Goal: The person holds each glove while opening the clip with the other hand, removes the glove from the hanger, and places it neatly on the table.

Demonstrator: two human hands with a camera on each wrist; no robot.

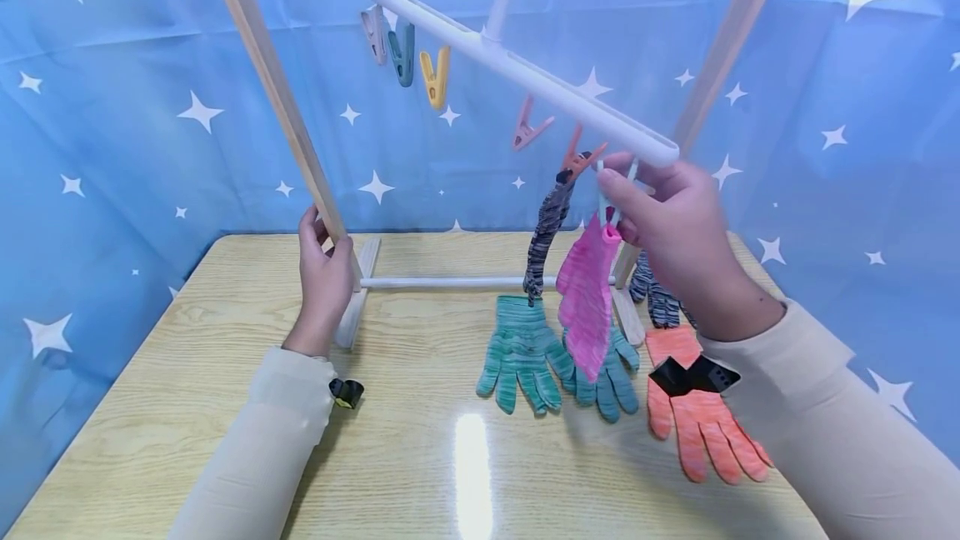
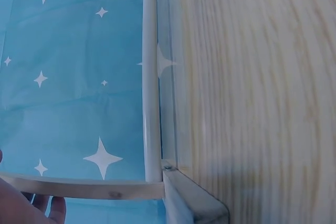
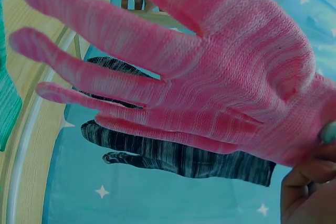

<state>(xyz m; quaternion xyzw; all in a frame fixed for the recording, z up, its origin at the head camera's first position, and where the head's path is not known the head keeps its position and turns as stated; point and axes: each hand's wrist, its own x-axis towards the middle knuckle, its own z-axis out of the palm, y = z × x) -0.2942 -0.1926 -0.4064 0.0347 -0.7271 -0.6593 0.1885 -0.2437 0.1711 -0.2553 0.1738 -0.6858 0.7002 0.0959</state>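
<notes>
My right hand pinches a mint clothespin below the low right end of a white hanger. Beneath it a pink glove hangs by its cuff, fingers down; it fills much of the right wrist view. Just left of it, an orange clothespin holds a black-and-grey glove. My left hand grips the left wooden post of the rack near its foot. Only some fingers of it show in the left wrist view.
Grey, green and yellow clothespins hang at the hanger's left half, a pink clothespin right of centre. On the table lie two green gloves, an orange glove and more black-and-grey knit. A white bar joins the rack's feet.
</notes>
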